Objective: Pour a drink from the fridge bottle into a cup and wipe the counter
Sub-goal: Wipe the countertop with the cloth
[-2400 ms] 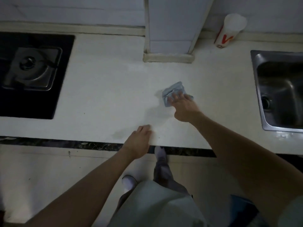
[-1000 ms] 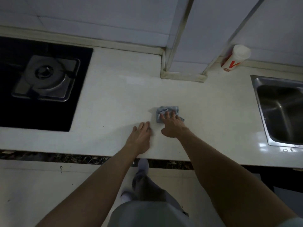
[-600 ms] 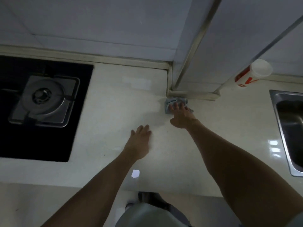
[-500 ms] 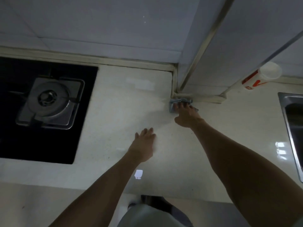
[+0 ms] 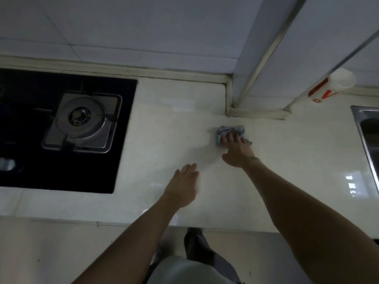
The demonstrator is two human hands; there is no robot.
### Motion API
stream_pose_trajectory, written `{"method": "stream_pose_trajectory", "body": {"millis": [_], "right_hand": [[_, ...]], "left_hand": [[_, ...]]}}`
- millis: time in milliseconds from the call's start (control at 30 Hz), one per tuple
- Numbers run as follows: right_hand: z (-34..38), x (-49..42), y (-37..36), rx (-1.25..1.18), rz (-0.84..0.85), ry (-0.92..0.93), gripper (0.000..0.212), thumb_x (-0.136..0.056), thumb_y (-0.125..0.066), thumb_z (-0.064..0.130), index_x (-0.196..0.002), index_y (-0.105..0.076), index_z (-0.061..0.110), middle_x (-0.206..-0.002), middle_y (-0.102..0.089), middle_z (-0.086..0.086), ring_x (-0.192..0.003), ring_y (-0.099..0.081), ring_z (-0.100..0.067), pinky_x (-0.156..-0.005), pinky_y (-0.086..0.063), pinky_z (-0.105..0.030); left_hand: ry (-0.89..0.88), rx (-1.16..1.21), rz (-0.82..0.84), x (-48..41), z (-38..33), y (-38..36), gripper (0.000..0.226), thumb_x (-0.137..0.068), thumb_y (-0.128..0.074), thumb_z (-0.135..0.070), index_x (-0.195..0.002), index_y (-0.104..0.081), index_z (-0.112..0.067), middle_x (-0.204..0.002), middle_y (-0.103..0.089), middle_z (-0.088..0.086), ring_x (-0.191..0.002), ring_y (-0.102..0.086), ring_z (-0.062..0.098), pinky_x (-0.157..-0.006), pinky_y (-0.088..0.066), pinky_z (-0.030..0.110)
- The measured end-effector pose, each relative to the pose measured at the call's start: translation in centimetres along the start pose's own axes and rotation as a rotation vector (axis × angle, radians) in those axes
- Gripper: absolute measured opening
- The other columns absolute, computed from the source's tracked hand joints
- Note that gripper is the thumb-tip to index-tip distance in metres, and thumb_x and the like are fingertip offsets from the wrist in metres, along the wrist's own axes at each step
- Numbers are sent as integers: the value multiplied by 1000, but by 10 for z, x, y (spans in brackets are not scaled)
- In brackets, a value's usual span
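- Pale desk across the middle, seen from above in dim light, glossy, with bright reflections near the sink.
- Tiled pillar at the back of the desk, taken as landmark; raised base strip where pillar meets desk.
- Right hand just in front of the pillar base, palm down, fingers spread and pressed flat on a crumpled blue-grey cloth; not closed around it, only bearing down on top.
- Cloth on the desk between the fingertips and the pillar base, near the base but apart from it; far edge and left side visible, the rest hidden under the fingers.
- Left hand in front of the pillar and to its left, open, palm down, fingers together and flat on the bare desk, holding nothing; nearer the desk's front edge than the right hand.
- White cup with red print right of the pillar, against the back wall, well apart from both hands; contents not visible.
- Steel sink right of the pillar, at the frame's edge, in front of the cup.
- Black stove with one metal burner well left of the pillar, set into the desk.
- Both bare forearms reaching in from below; legs and floor visible under the desk's front edge.
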State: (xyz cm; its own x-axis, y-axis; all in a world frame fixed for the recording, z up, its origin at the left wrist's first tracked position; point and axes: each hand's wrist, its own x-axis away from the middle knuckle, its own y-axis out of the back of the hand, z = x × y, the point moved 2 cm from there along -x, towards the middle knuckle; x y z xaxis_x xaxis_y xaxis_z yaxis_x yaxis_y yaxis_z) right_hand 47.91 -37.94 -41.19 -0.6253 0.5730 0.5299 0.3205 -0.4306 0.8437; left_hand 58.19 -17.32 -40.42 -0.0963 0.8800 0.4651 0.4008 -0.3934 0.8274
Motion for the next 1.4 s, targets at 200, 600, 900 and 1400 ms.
{"method": "stream_pose_trajectory", "body": {"millis": [200, 600, 900, 1400], "right_hand": [[56, 85, -56, -40, -10, 19, 82, -87, -51, 30, -156, -8, 16, -163, 0, -14, -149, 7, -35, -122, -1, -44], [145, 191, -130, -102, -9, -101, 79, -85, -32, 41, -155, -10, 13, -162, -5, -16, -148, 5, -39, -121, 1, -48], [170, 195, -139, -76, -63, -105, 80, -84, -31, 43, -155, -10, 12, -161, -7, -18, -148, 4, -42, -121, 0, -50], [145, 146, -112, -108, -42, -100, 84, -88, -46, 34, -155, 2, 14, -162, 5, -16, -148, 13, -37, -121, 2, -49]], "left_hand": [[-69, -103, -38, 62, 10, -31, 52, -91, -52, -17, -141, -43, -7, -158, -24, 13, -141, -27, 28, -114, -32, 41], [-99, -50, -49, 137, 22, -66, 48, -92, -48, -19, -139, -47, -10, -157, -29, 10, -143, -27, 25, -118, -24, 38], [-73, -5, -76, 144, 59, -52, 54, -93, -49, -15, -145, -40, -6, -161, -22, 8, -144, -24, 23, -120, -23, 34], [-104, 29, -169, 83, 31, -44, 51, -96, -47, -15, -147, -42, -11, -161, -25, 7, -147, -22, 21, -122, -18, 33]]}}
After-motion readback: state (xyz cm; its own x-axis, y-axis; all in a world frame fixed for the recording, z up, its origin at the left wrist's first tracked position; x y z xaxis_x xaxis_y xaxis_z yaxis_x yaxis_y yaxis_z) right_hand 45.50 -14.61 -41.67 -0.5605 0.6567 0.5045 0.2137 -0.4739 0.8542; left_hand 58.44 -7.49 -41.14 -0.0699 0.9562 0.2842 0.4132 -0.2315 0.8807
